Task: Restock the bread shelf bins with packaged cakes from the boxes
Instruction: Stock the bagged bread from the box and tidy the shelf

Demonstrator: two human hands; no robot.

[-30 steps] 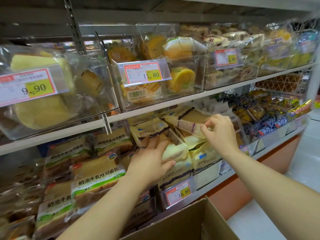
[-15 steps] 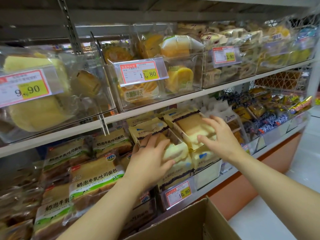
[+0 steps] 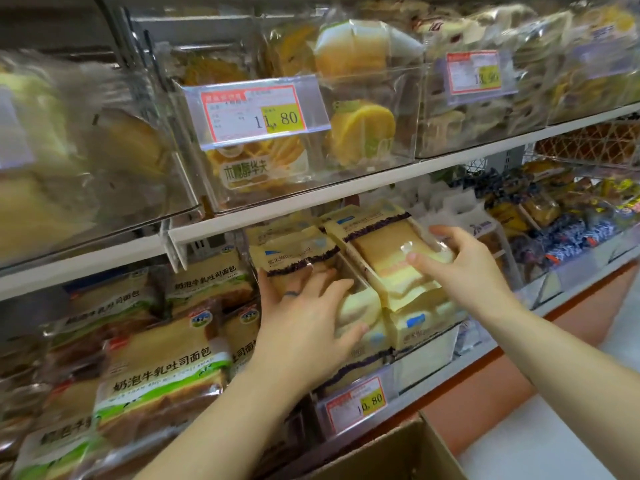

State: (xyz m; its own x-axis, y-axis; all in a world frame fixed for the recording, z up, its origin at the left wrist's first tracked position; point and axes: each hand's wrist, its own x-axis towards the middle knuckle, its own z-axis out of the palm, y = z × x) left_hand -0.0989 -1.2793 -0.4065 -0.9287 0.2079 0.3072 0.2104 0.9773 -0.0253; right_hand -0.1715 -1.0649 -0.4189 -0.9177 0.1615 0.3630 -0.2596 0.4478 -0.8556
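Observation:
A clear shelf bin point(image 3: 427, 355) with a 10.80 price tag point(image 3: 356, 403) holds two stacks of cream-and-purple packaged cakes. My left hand point(image 3: 304, 323) rests on the left stack point(image 3: 294, 254), fingers spread and pressed against the packs, thumb beside a pale cake. My right hand point(image 3: 467, 275) holds the near end of the top cake pack point(image 3: 377, 251) on the right stack, thumb under the wrapper and fingers over it. An open cardboard box point(image 3: 381, 455) stands below the shelf, its inside hidden.
Packaged toast loaves point(image 3: 156, 375) fill the shelf to the left of the bin. Bins of small snacks point(image 3: 571, 233) sit to the right. Above, a white shelf edge point(image 3: 311, 202) carries clear bins of yellow cakes with an 11.80 tag point(image 3: 256, 112).
My right hand laid the cake pack it was holding up onto the right stack and now grips its near end. My left hand stayed on the left stack. The view moved closer.

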